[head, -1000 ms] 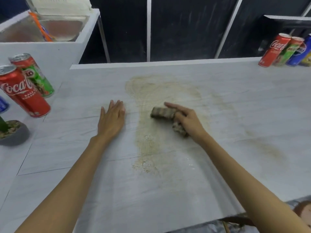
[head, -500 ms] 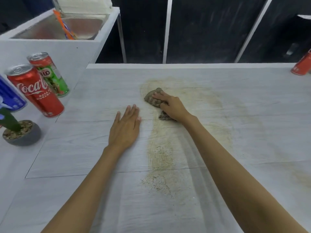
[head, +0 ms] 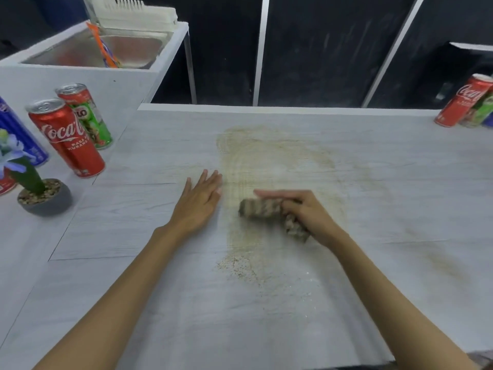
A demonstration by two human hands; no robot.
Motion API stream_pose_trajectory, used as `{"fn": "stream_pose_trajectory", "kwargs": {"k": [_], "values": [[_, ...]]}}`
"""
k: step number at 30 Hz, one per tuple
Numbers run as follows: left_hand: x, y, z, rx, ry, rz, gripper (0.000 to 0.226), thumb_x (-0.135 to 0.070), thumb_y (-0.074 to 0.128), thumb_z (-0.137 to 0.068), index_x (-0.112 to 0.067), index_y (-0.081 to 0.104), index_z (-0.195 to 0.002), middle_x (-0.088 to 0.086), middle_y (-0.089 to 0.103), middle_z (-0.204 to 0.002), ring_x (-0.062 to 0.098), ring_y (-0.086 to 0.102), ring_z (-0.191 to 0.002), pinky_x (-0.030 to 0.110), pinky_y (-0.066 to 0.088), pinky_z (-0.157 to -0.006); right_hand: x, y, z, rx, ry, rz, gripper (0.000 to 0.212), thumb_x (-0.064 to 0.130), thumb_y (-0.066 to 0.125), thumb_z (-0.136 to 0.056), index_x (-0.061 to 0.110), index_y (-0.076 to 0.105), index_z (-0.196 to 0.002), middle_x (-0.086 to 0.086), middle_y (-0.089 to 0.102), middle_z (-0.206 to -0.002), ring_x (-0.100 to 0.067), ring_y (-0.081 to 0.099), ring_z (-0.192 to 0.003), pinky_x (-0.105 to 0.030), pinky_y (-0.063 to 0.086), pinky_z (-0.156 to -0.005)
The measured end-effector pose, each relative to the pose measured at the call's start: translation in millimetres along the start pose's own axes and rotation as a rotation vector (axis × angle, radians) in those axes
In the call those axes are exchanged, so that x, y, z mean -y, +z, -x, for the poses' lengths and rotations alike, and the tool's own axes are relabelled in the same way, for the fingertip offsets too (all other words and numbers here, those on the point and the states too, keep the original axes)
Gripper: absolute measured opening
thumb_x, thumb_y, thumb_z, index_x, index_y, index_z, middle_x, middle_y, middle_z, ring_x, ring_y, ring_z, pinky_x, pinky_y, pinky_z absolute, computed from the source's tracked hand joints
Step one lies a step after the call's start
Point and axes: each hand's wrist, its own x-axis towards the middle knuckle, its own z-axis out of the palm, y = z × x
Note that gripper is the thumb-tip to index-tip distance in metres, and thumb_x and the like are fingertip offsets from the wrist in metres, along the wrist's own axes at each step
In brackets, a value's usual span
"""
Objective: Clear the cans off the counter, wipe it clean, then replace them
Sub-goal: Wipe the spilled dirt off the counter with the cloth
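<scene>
My right hand (head: pixel 310 213) grips a bunched brown-patterned cloth (head: pixel 262 208) and presses it on the pale counter (head: pixel 160 303), inside a wide brownish smear (head: pixel 274 161). My left hand (head: pixel 198 202) lies flat on the counter just left of the smear, fingers apart, holding nothing. At the left stand a red Coca-Cola can (head: pixel 66 137), a green Milo can (head: pixel 85 114) behind it and a blue can (head: pixel 18 134). At the far right stand a second Coca-Cola can (head: pixel 462 101) and a green can (head: pixel 482 110) beside it.
A small grey pot with a green plant (head: pixel 44 194) stands at the left near the cans. Behind them is a raised white unit with a steel sink (head: pixel 112 50) and a white rack. Dark panels close the back. Crumbs lie near the smear's lower end (head: pixel 240 271).
My right hand has dragged the cloth back toward me, from the smear's upper part to its middle. My left hand has stayed flat in place. The view has shifted slightly.
</scene>
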Motion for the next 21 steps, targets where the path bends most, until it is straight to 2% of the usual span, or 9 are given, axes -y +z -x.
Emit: {"fn": "stream_pose_trajectory", "kwargs": {"k": [2, 4, 7, 12, 17, 21], "values": [[-6.7, 1.6, 12.0, -0.017, 0.001, -0.009, 0.048, -0.031, 0.018, -0.101, -0.018, 0.015, -0.147, -0.006, 0.009, -0.156, 0.004, -0.006, -0.143, 0.029, -0.014, -0.114, -4.8, -20.3, -4.0, -0.239, 0.005, 0.057, 0.048, -0.002, 0.043, -0.086, 0.035, 0.068, -0.105, 0.008, 0.065, -0.119, -0.008, 0.063, -0.101, -0.007, 0.047, -0.077], [-11.2, 2.3, 22.6, -0.018, -0.005, -0.020, 0.048, -0.031, 0.018, -0.101, -0.019, 0.014, -0.147, -0.007, 0.008, -0.156, 0.004, -0.006, -0.143, 0.028, -0.014, -0.114, -16.3, -28.8, -5.9, -0.354, 0.059, 0.259, 0.045, 0.001, 0.044, -0.087, 0.026, 0.061, -0.120, -0.003, 0.053, -0.135, -0.015, 0.057, -0.114, -0.008, 0.045, -0.085], [-13.5, 3.6, 37.3, -0.008, -0.014, -0.052, 0.048, -0.030, 0.018, -0.101, -0.017, 0.014, -0.147, -0.005, 0.008, -0.156, 0.006, -0.006, -0.143, 0.030, -0.013, -0.115, -27.7, -15.7, -0.5, -0.307, 0.145, 0.438, 0.049, 0.005, 0.047, -0.088, 0.022, 0.050, -0.134, -0.007, 0.030, -0.151, -0.024, 0.043, -0.130, -0.027, 0.039, -0.100], [-12.8, 10.6, 60.6, 0.019, -0.005, -0.018, 0.048, -0.028, 0.018, -0.101, -0.015, 0.015, -0.147, -0.004, 0.009, -0.156, 0.006, -0.005, -0.144, 0.028, -0.011, -0.117, -11.1, 34.7, 31.2, -0.141, 0.048, 0.388, 0.051, 0.001, 0.048, -0.085, 0.024, 0.054, -0.130, -0.002, 0.033, -0.150, -0.017, 0.036, -0.136, -0.030, 0.031, -0.111], [-13.6, 14.9, 78.7, 0.041, 0.010, 0.041, 0.049, -0.030, 0.018, -0.100, -0.017, 0.014, -0.147, -0.005, 0.009, -0.156, 0.004, -0.004, -0.143, 0.025, -0.012, -0.114, 0.7, 79.5, 71.3, -0.044, 0.010, 0.341, 0.052, -0.002, 0.048, -0.082, 0.023, 0.057, -0.127, -0.001, 0.036, -0.148, -0.011, 0.035, -0.136, -0.015, 0.022, -0.109], [-11.2, 19.3, 95.2, 0.045, 0.035, -0.012, 0.048, -0.030, 0.019, -0.101, -0.017, 0.017, -0.146, -0.005, 0.012, -0.156, 0.006, -0.002, -0.144, 0.025, -0.013, -0.113, 8.9, 103.8, 95.7, -0.035, -0.015, 0.320, 0.051, -0.005, 0.047, -0.080, 0.020, 0.061, -0.123, 0.002, 0.045, -0.142, -0.005, 0.032, -0.136, -0.013, 0.021, -0.111]]}}
